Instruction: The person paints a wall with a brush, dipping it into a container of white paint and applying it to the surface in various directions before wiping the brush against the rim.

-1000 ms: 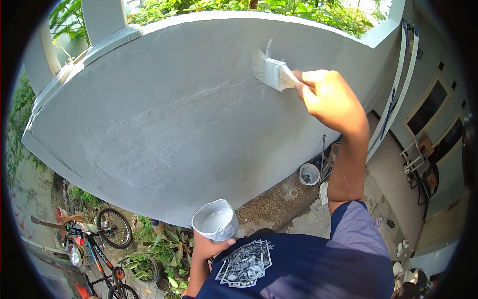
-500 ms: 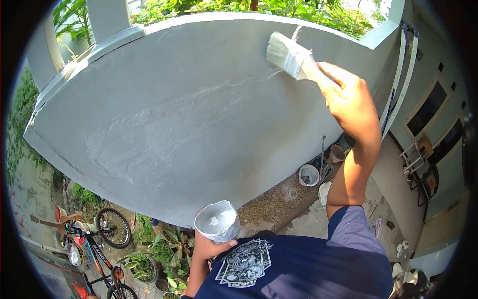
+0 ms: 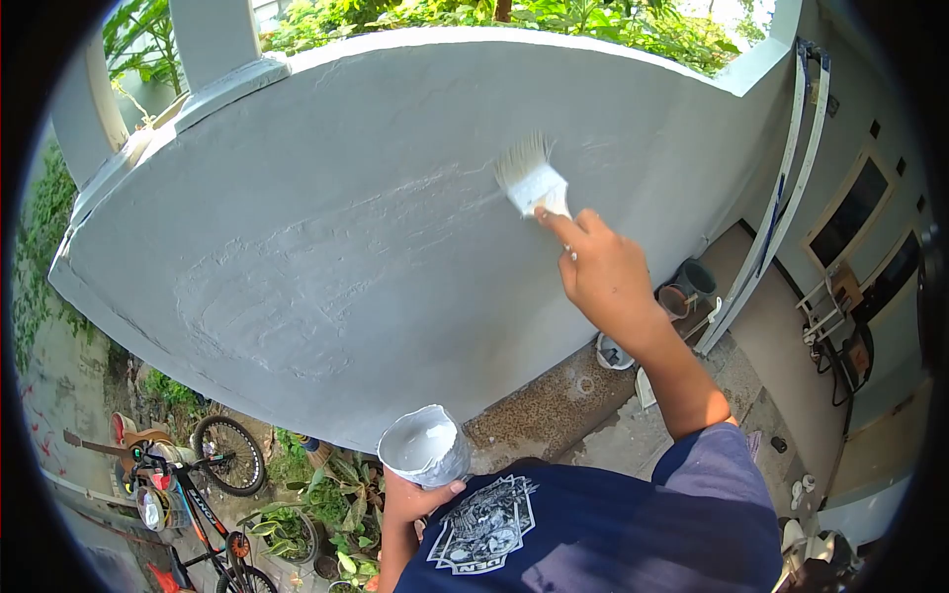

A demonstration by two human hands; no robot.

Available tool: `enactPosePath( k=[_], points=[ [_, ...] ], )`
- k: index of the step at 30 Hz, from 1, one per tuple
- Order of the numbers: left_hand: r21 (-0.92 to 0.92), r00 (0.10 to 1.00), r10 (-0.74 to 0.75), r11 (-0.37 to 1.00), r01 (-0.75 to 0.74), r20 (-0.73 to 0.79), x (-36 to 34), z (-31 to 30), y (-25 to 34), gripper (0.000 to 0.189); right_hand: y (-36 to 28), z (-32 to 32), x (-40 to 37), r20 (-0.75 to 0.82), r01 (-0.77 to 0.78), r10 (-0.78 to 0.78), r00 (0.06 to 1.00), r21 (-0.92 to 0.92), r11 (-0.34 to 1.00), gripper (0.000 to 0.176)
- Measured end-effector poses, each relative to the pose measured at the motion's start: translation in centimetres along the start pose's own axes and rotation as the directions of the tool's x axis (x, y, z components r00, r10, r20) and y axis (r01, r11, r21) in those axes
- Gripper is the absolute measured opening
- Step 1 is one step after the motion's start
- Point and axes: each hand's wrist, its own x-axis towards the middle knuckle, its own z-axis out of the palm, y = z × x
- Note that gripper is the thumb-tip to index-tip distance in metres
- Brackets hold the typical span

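Observation:
My right hand is closed round the handle of a wide paintbrush. The brush's splayed bristles meet the grey wall right of its middle, pointing up and slightly left. Streaks of wet-looking, ridged paint run from beside the brush down to the wall's lower left. Low in front of my body, my left hand grips a paint-smeared cup with a ragged rim. Whitish paint shows inside the cup, which I hold upright near my shirt.
A bicycle and potted plants stand at the lower left. Along the wall's foot at right are a white bucket and a dark bucket. A ladder-like metal frame leans at right. Green foliage lies beyond the wall top.
My right hand has brought the brush down and left from high on the wall, and its bristles now press on the surface. The cup in my left hand has shifted only slightly.

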Motion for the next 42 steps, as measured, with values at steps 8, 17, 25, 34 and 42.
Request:
enactPosePath(
  k=[8,17,25,34,42],
  points=[
    [0.097,0.996,0.085,0.992,-0.084,-0.009,-0.2,-0.7,-0.5,0.098,3.7,9.0,-4.5,0.64,-0.042,-0.031,0.767,0.097,0.994,0.043],
    [0.074,0.997,0.076,0.994,-0.075,-0.01,0.5,0.0,0.1,0.096,1.2,-7.9,6.3,-0.395,0.19,-0.023,0.918,0.389,0.901,0.036],
    [0.065,0.998,0.063,0.996,-0.061,-0.032,0.7,1.8,0.4,0.09,0.5,3.1,-0.6,-0.161,-0.027,0.123,0.979,0.5,0.866,0.043],
    [0.127,0.999,-0.029,0.991,0.032,-0.026,1.6,5.5,0.5,0.097,4.1,21.3,-20.6,0.674,-0.646,0.253,0.694,0.43,0.631,0.034],
    [0.278,1.0,-0.026,0.96,0.025,0.003,3.5,12.4,-2.5,0.104,7.4,28.2,-27.4,0.653,-0.711,0.283,0.703,0.635,0.3,0.024]
  ],
)
